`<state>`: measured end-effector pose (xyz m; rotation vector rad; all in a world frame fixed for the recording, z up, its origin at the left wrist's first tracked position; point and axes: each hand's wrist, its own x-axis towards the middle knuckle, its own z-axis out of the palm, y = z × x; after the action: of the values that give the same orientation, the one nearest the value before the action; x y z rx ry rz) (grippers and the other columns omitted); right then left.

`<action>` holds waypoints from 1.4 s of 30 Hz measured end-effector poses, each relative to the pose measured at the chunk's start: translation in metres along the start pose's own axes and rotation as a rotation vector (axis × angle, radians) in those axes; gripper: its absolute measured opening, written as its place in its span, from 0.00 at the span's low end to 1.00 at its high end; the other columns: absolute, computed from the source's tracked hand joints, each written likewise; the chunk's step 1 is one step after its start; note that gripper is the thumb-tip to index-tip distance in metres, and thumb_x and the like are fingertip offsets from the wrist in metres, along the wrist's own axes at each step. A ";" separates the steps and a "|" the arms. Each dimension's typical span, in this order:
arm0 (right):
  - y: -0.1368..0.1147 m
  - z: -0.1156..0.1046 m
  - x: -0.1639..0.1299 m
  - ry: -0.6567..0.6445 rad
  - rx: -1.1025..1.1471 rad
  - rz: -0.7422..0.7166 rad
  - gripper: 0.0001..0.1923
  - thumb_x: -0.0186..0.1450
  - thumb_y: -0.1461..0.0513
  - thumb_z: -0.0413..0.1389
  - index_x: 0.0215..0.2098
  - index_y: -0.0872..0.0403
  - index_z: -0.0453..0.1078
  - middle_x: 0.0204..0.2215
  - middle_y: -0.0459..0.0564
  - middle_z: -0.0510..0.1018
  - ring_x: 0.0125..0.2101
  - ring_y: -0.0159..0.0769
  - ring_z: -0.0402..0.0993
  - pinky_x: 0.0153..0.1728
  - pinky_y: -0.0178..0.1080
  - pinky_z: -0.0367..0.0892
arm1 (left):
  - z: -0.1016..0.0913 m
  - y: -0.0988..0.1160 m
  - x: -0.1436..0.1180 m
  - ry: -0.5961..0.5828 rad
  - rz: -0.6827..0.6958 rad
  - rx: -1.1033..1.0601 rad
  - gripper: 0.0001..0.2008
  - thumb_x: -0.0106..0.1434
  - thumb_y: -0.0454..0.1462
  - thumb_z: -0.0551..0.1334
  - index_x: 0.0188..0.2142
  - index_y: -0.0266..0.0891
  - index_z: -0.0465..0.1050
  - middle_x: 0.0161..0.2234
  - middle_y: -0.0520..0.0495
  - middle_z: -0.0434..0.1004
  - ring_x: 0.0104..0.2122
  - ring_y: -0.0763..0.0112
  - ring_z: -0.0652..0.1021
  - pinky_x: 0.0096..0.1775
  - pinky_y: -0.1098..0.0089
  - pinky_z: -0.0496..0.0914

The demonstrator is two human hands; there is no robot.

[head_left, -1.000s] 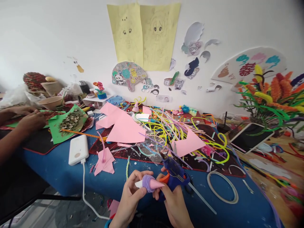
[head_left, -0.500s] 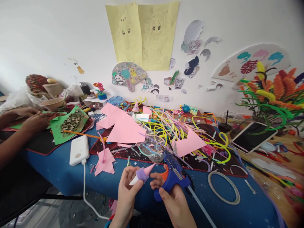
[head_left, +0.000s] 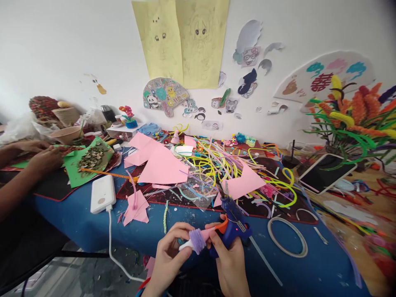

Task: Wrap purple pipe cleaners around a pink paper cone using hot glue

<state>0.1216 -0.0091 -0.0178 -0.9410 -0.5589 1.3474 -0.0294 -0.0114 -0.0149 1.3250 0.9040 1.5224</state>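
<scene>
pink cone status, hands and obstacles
Left hand holding purple-wrapped pink cone. Right hand holding glue gun, fingers at cone tip. Orange trigger close beside.

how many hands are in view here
4: the left hand holding the purple-wrapped cone, the right hand around the glue gun, and a co-worker's far hand and near hand at the left.

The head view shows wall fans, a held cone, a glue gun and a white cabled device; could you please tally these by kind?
Wall fans: 2
Held cone: 1
Glue gun: 1
White cabled device: 1
Total: 5
</scene>
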 end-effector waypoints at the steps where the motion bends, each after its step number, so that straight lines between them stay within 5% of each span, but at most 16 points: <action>1: 0.000 -0.001 0.000 0.008 0.014 0.012 0.31 0.57 0.55 0.73 0.54 0.51 0.68 0.36 0.46 0.84 0.28 0.34 0.77 0.33 0.38 0.74 | 0.000 0.000 0.001 -0.012 0.004 -0.003 0.07 0.62 0.41 0.71 0.34 0.40 0.81 0.40 0.42 0.81 0.41 0.63 0.80 0.44 0.69 0.72; 7: 0.002 -0.005 -0.001 -0.027 -0.015 0.044 0.31 0.57 0.54 0.73 0.53 0.52 0.69 0.37 0.49 0.86 0.34 0.39 0.81 0.38 0.40 0.76 | -0.001 -0.007 0.004 0.071 -0.123 -0.107 0.13 0.56 0.38 0.75 0.29 0.39 0.72 0.32 0.48 0.75 0.31 0.70 0.75 0.33 0.74 0.70; 12: 0.005 -0.004 0.000 -0.081 -0.095 -0.008 0.19 0.60 0.51 0.70 0.41 0.55 0.77 0.31 0.50 0.84 0.28 0.36 0.78 0.35 0.39 0.75 | 0.003 -0.005 0.006 0.184 -0.050 0.017 0.13 0.57 0.38 0.75 0.24 0.37 0.75 0.25 0.49 0.74 0.27 0.71 0.75 0.30 0.75 0.69; 16: 0.007 -0.002 0.002 -0.048 -0.120 -0.036 0.20 0.60 0.49 0.70 0.40 0.55 0.79 0.30 0.50 0.84 0.29 0.37 0.79 0.36 0.40 0.76 | 0.010 -0.001 0.003 0.179 0.043 0.135 0.07 0.63 0.39 0.71 0.31 0.39 0.84 0.29 0.44 0.82 0.30 0.66 0.80 0.34 0.73 0.73; 21: 0.006 -0.002 0.003 -0.012 -0.147 -0.068 0.20 0.59 0.48 0.70 0.38 0.55 0.79 0.31 0.50 0.84 0.29 0.37 0.79 0.35 0.39 0.76 | 0.013 -0.001 -0.002 0.117 0.109 0.170 0.13 0.66 0.47 0.67 0.39 0.42 0.86 0.33 0.43 0.81 0.34 0.65 0.80 0.36 0.71 0.75; 31: 0.006 -0.003 0.005 -0.091 -0.167 -0.086 0.16 0.62 0.53 0.69 0.43 0.53 0.77 0.36 0.50 0.86 0.31 0.37 0.81 0.37 0.39 0.78 | 0.007 -0.013 -0.003 0.133 0.015 0.039 0.03 0.59 0.39 0.74 0.31 0.44 0.86 0.40 0.41 0.84 0.41 0.59 0.83 0.43 0.66 0.76; 37: 0.001 0.006 0.003 -0.043 -0.104 -0.074 0.15 0.60 0.53 0.70 0.40 0.54 0.78 0.35 0.50 0.85 0.32 0.38 0.81 0.35 0.37 0.77 | 0.002 -0.014 -0.002 0.128 0.043 0.047 0.13 0.63 0.47 0.69 0.32 0.42 0.86 0.38 0.39 0.83 0.39 0.58 0.83 0.42 0.63 0.77; 42: -0.002 0.008 0.001 -0.047 -0.147 -0.091 0.15 0.60 0.52 0.70 0.38 0.53 0.79 0.33 0.50 0.85 0.28 0.37 0.80 0.33 0.38 0.77 | 0.005 -0.006 -0.003 0.171 0.097 0.104 0.12 0.56 0.46 0.75 0.36 0.43 0.86 0.40 0.38 0.85 0.41 0.55 0.84 0.42 0.65 0.77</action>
<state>0.1158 -0.0063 -0.0121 -0.9927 -0.7367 1.2627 -0.0233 -0.0122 -0.0204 1.3438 1.0519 1.7035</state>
